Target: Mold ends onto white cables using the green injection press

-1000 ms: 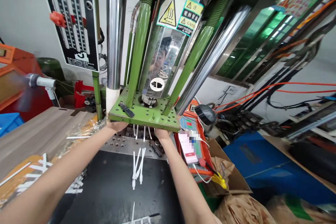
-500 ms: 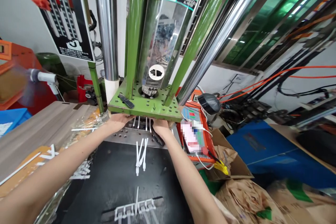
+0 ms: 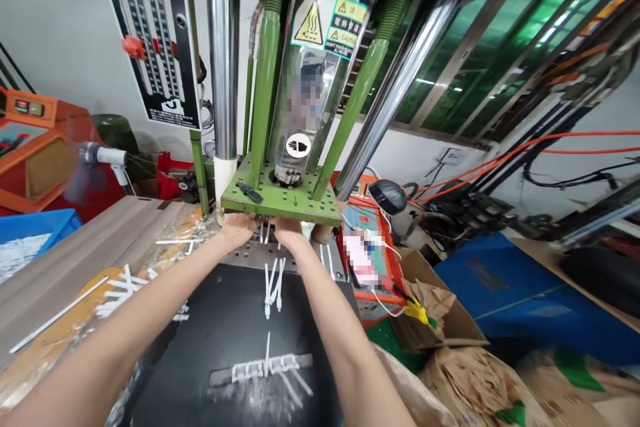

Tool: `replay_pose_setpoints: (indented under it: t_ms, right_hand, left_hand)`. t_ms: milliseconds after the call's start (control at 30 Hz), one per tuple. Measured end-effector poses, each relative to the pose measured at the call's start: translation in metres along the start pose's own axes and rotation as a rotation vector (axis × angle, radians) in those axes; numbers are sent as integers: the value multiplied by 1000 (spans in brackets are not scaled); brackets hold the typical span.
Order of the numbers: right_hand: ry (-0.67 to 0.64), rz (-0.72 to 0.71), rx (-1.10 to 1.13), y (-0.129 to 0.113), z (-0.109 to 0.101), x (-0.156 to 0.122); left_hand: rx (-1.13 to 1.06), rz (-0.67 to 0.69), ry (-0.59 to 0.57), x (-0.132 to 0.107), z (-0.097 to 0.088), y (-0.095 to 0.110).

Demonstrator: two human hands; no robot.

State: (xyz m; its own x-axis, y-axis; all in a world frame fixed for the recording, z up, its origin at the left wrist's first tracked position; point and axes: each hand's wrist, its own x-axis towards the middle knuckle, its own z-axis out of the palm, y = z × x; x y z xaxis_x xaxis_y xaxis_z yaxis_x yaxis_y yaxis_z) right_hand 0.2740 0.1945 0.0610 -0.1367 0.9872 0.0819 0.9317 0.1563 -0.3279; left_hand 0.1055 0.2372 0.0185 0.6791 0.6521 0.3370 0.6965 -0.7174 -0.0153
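Observation:
Both my arms reach forward under the green perforated plate (image 3: 283, 201) of an upright press. My left hand (image 3: 239, 227) sits at the plate's front left edge and my right hand (image 3: 287, 229) just beside it, nearly touching. The plate hides the fingers of both hands. Thin white cable pieces (image 3: 273, 283) hang out from the metal die bed (image 3: 240, 255) between my wrists onto a black mat (image 3: 220, 340). A white moulded strip with several heads (image 3: 270, 367) lies on the mat nearer to me.
Left: a wooden board (image 3: 75, 247), white parts on crinkled plastic (image 3: 125, 287), a blue crate (image 3: 35, 227) and a small fan (image 3: 103, 155). Right: an orange control box (image 3: 370, 260), a black scanner (image 3: 387, 196), cardboard and brown paper (image 3: 450, 360), and a blue surface (image 3: 500, 307).
My right hand has slid left under the plate, so both hands now sit close together. The view has pulled back and the moulded strip on the mat shows more fully.

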Motion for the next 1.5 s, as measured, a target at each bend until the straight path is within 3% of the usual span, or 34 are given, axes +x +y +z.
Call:
replay_pose_setpoints:
  t_ms: [100,167,300,400,500,567,700,1167,1367,1500]
  right_hand:
    - [41,-16,36,9,-6,-33]
    - [70,-4,55,26,-2,-77]
    - [171,-42,158,67,25,-210]
    - [197,-103,166,77,43,-309]
    - [108,-203,62,67,49,-364]
    - [61,-231,-68,57,51,-374]
    - [78,-229,-244,48,57,-367]
    - [86,-184,-210,49,62,-366]
    - [65,-164,-219,44,56,-364]
    - [49,-151,-188,45,55,-364]
  left_hand:
    - [-18,-53,6,-24,-16,11]
    - [-57,-59,-1,-59,-26,20]
    - [-171,19,-17,-183,-44,39]
    - [-64,73,43,-279,-53,50]
    - [2,134,6,-330,-61,62]
    - [8,42,-22,-337,-63,72]
    - [-37,-119,-76,-326,-59,88]
    - [-43,-145,-120,-331,-59,87]
    - [91,31,-151,-331,-62,75]
    - [105,30,-165,-330,-63,74]
